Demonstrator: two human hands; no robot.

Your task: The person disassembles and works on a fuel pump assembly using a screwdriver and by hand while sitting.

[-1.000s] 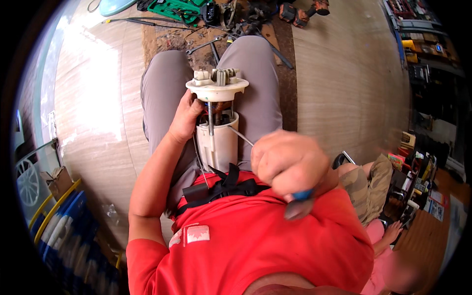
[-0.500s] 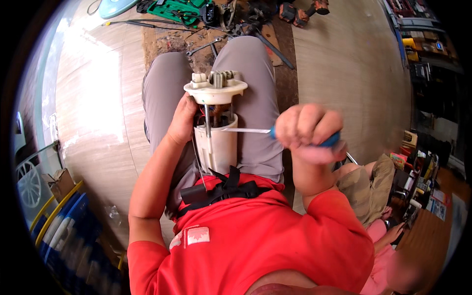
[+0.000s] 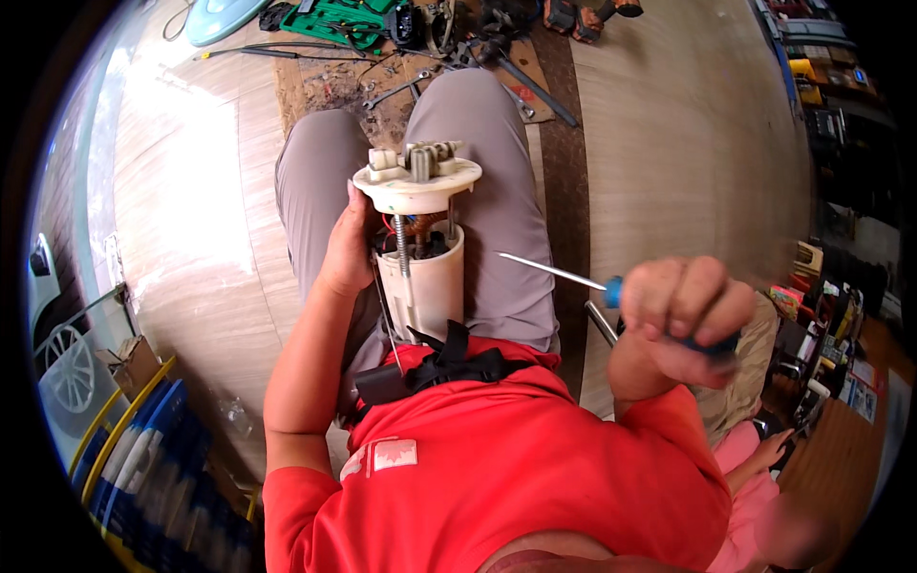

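Observation:
An off-white fuel pump module (image 3: 432,291) stands upright between my thighs, its round flanged top raised above the cylindrical body. A spring-wrapped rod and some wiring show in the gap. My left hand (image 3: 350,250) grips the module's left side; its fingers pass behind, partly hidden. Out to the right, my right hand (image 3: 683,310) is closed round the blue handle of a screwdriver (image 3: 554,271). The metal shaft points left toward the module, its tip apart from the body and over my right thigh.
Beyond my knees, a wrench (image 3: 396,90) and a green tool case (image 3: 334,21) lie on a stained board. Cordless power tools (image 3: 585,19) sit farther right. A yellow-framed rack (image 3: 103,463) stands at left. Another person's arm (image 3: 755,463) shows at lower right.
My right hand has drawn the screwdriver away to the right and nearer to me, so its tip has left the module's rim. My left hand still holds the module.

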